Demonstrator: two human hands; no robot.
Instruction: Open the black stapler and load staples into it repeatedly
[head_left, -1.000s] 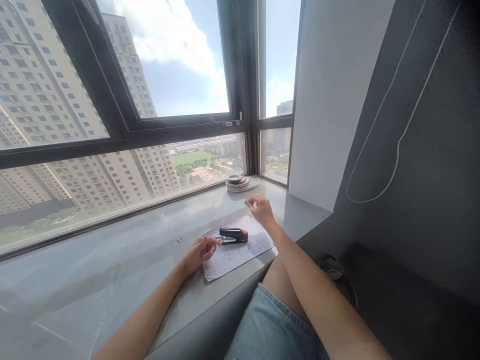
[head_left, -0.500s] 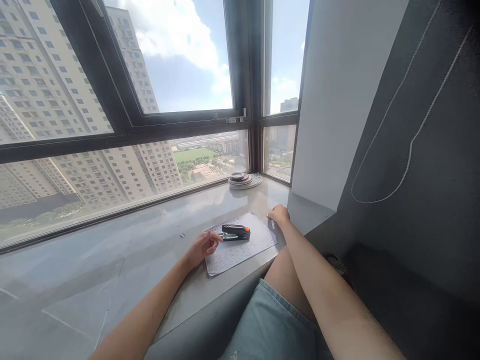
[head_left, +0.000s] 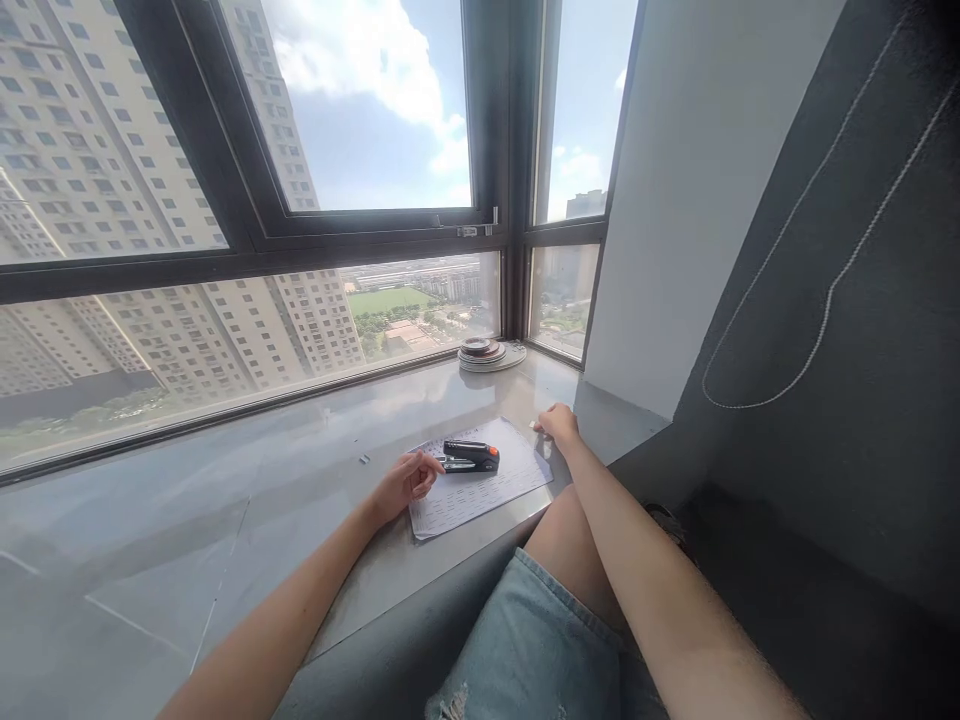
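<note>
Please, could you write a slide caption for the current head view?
Left hand at a black stapler on printed paper, right hand beside the paper, at a windowsill.

Two bare arms are seen stretched forward from the lower edge of view. The left forearm is slanted inward, the left hand held low with its fingers partly curled and the forefinger pointed inward. The right forearm is extended slightly farther, the right hand lowered, its fingertips drawn together in a pinch.
</note>
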